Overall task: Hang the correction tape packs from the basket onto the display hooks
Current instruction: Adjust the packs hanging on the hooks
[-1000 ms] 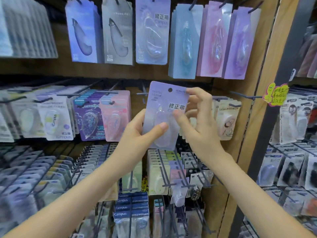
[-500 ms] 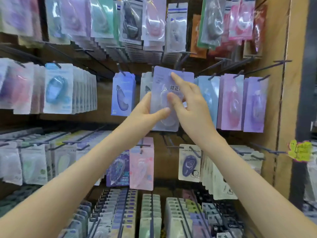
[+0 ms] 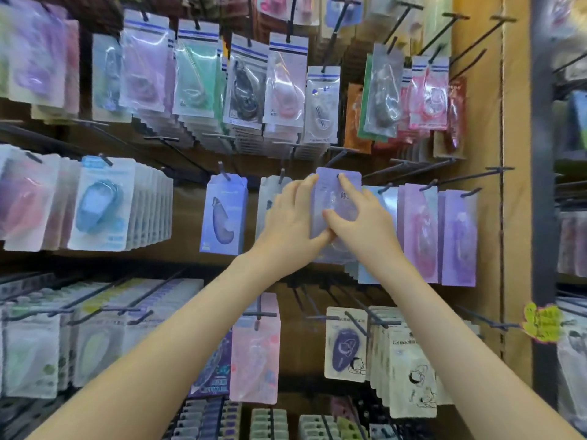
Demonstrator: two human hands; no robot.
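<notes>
Correction tape pack [image 3: 333,188] gripped by left hand [image 3: 286,222] and right hand [image 3: 367,231] at display hook [image 3: 336,158], not yet hung

A correction tape pack [image 3: 336,198] sits at a display hook [image 3: 337,176] in the middle row, the left hand [image 3: 286,223] gripping its left edge and the right hand [image 3: 365,227] holding its front. A neighbouring pack [image 3: 224,214] hangs left, side packs [image 3: 422,230] right, the upper row [image 3: 244,81] above, the lower row [image 3: 255,347] below.
</notes>
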